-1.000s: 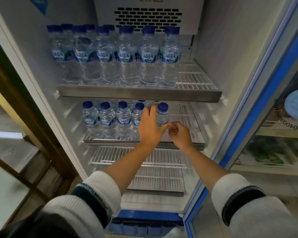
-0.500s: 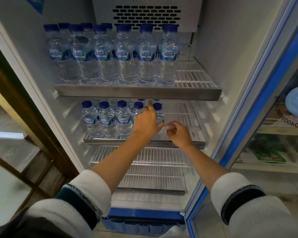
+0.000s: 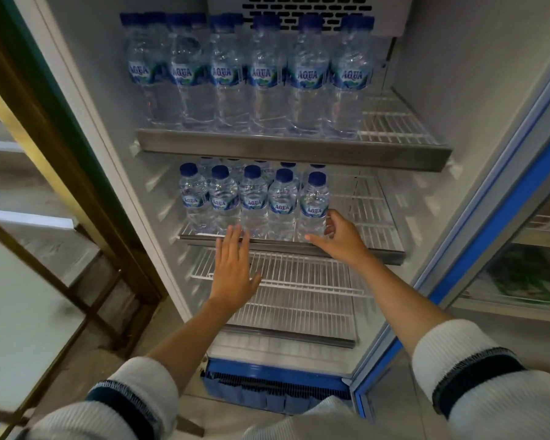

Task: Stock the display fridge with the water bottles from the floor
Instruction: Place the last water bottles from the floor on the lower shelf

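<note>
Fridge: the display fridge stands open, white inside, with its blue-edged door swung out to 3 o'clock

Top shelf: the top shelf, at 12 o'clock, carries a front row of six tall water bottles with blue caps and more rows behind them; the wire part at its 3 o'clock end is bare

Middle shelf: the middle shelf carries a front row of five small bottles, standing upright and touching one another, and more caps show behind them; they fill the 9 o'clock half of the shelf

Right hand: the right hand is at the rightmost small bottle; its fingers are curved around the lower part of this bottle from the 3 o'clock side and the thumb reaches under the base at the shelf edge, so it looks like a loose grip

Left hand: the left hand is flat with the fingers straight and a little apart; it holds nothing, and the fingertips are at the front edge of the middle shelf, below the small bottles

Lower shelves: two white wire shelves lie under the hands, toward 6 o'clock

Sleeves: both forearms come out of white ribbed sleeves with a dark band
</note>
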Motion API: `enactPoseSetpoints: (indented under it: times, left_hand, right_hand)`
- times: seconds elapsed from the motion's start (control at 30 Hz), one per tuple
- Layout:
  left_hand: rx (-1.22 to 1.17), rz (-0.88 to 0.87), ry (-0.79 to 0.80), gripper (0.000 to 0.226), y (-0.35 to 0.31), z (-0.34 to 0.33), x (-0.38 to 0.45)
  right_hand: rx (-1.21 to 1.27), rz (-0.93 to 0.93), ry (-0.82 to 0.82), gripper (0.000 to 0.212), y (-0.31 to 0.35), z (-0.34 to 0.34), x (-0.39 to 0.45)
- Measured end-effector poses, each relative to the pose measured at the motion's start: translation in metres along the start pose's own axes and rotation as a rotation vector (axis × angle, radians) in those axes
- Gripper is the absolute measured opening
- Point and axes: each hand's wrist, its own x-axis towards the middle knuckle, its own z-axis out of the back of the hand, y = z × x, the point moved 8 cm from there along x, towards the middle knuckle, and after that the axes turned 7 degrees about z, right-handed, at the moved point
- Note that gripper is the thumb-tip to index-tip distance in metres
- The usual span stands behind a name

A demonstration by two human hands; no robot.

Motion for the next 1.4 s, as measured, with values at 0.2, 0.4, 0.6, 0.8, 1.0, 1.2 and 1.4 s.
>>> enactPoseSetpoints:
  times: [0.2,0.4,0.6,0.8,1.0,1.2,1.4]
  left_hand:
    - [0.061,0.068,0.104,0.118,0.016,-0.018,-0.006]
    - [0.042,0.124,0.159,0.118,0.016,-0.021,-0.006]
    - [0.024,0.143,0.186,0.120,0.016,-0.018,-0.007]
    - [0.035,0.174,0.252,0.118,0.014,-0.012,-0.008]
    - [0.029,0.195,0.335,0.116,0.015,-0.013,-0.008]
    - [0.053,0.179,0.436,0.117,0.011,-0.004,-0.005]
    - [-0.026,0.248,0.427,0.110,0.006,0.009,-0.017]
  right_hand:
    - [-0.134,-0.010,-0.130,0.063,0.003,-0.008,0.003]
    - [-0.154,-0.016,-0.133,0.066,0.006,-0.010,0.001]
    - [0.223,-0.156,-0.142,0.095,0.019,0.004,0.009]
    - [0.524,-0.277,-0.098,0.086,0.031,-0.008,0.028]
    - [0.500,-0.282,-0.052,0.104,0.019,-0.017,0.023]
    - [0.324,-0.108,-0.277,0.073,0.018,0.002,0.002]
    - [-0.175,0.291,-0.527,0.041,0.039,-0.002,-0.042]
